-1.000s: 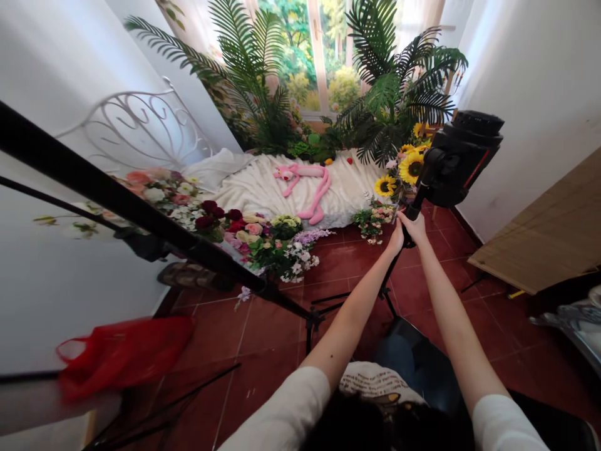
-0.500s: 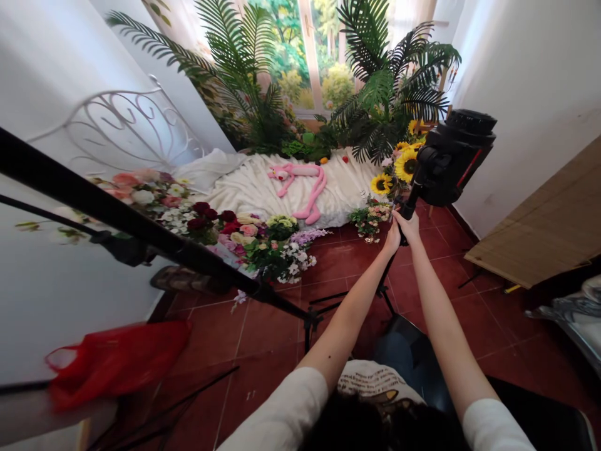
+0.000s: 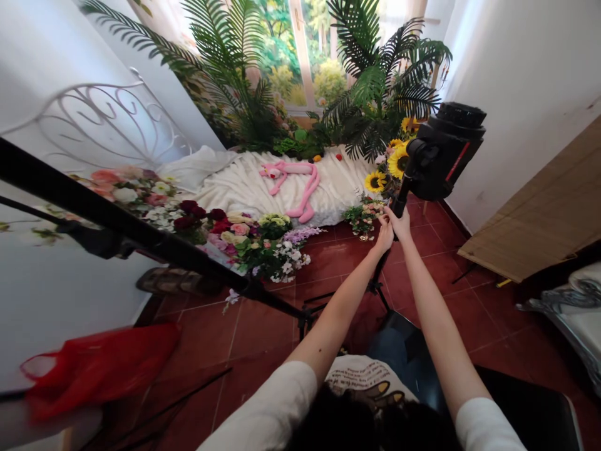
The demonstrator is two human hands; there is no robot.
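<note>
Both my hands are at the upper pole of a black light stand (image 3: 398, 207), just below the studio light (image 3: 451, 153) mounted on its top. My right hand (image 3: 400, 225) wraps around the pole from the right side. My left hand (image 3: 385, 233) is closed at the pole's left side, slightly lower, its fingertips near the top of the grip; the contact is partly hidden. The light's black housing has a red stripe and tilts with its front end up. Lower down, the stand's legs (image 3: 375, 287) spread over the red tiled floor.
A thick black pole (image 3: 188, 250) crosses diagonally at left. Behind are a draped white cloth (image 3: 225, 181) with a pink plush toy (image 3: 307, 188), artificial flowers (image 3: 239, 232), sunflowers (image 3: 398, 160) and palm fronds (image 3: 375, 88). A red bag (image 3: 103, 363) hangs lower left; a wooden panel (image 3: 539, 213) leans right.
The view has shifted slightly, so the scene sits a little further left. My left hand's fingers have shifted on the pole and look slightly looser. My right hand keeps its hold.
</note>
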